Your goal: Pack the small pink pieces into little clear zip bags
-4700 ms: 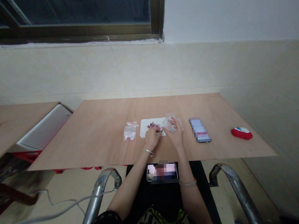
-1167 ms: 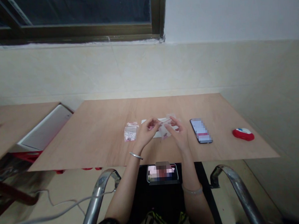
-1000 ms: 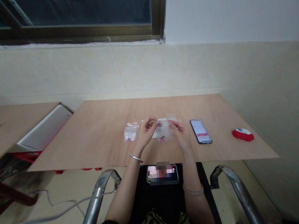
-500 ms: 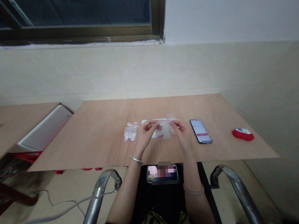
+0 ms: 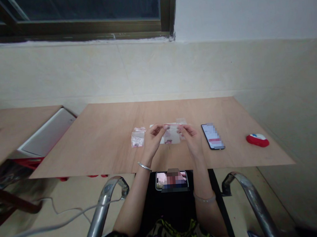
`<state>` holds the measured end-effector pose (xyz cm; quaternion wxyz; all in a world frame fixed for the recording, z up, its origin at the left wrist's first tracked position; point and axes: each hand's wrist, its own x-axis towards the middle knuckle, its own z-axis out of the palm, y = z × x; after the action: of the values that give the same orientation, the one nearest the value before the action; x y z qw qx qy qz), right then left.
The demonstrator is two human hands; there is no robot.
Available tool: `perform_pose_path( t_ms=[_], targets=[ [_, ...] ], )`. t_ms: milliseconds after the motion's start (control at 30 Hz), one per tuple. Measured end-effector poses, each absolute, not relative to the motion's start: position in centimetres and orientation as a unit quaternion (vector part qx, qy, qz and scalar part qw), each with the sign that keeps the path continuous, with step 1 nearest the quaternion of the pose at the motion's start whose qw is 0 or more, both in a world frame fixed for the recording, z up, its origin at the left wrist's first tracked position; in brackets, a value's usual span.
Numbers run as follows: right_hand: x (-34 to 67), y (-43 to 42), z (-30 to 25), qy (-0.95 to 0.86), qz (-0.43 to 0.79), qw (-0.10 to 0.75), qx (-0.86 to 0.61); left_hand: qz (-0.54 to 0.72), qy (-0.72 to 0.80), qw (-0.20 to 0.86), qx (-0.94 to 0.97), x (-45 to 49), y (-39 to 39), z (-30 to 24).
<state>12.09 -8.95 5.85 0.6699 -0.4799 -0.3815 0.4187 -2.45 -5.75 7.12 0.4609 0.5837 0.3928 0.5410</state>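
At far left you have a side table [image 5: 19, 125], with a white panel [image 5: 49, 134] slanting between it and your worktop [image 5: 103, 136]. Below, a grey cable [image 5: 47, 228] runs to the metal left armrest [image 5: 103, 204]. On the worktop, the left bag [image 5: 138, 138], small and clear, lies beside your left hand, pink bits near its lower edge. Your left hand [image 5: 152, 142], a silver bracelet [image 5: 144, 166] at its wrist, has thumb and fingers pinched on the upper left corner of the held bag [image 5: 172, 133]. That clear bag is at the middle of the worktop, spread between your hands in front of a white pad [image 5: 162, 141]; a red line crosses its top and small pinkish bits sit at its bottom. Under the worktop's near edge, the lap phone [image 5: 171, 180] rests on your lap. The rear bag [image 5: 181, 121] shows behind the fingers of your right hand [image 5: 192, 139], which pinch the opposite upper corner. A pale bangle [image 5: 205, 199] rings that forearm. Farther right lie the second phone [image 5: 212, 136], screen up, and a red-and-white case [image 5: 257, 140]; lower down curves the right armrest [image 5: 250, 198].
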Motion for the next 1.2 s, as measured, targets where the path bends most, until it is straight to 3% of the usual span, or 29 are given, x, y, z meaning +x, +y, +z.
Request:
perform_pose_path(
  t_ms=[167,467,1200],
  targets=[
    [12.2,-8.9,5.7,-0.386,0.4,0.672,-0.489,0.502,0.369,0.514,0.59,-2.0,-5.7,6.9],
    [12.0,-8.9,5.7,-0.414,0.427,0.651,-0.472,0.52,0.41,0.449,0.6,-2.2,-6.0,6.8],
    [12.0,-9.2,5.6,-0.459,0.393,0.626,-0.492,0.486,0.375,0.429,0.663,-1.4,-6.2,7.2]
  ],
)
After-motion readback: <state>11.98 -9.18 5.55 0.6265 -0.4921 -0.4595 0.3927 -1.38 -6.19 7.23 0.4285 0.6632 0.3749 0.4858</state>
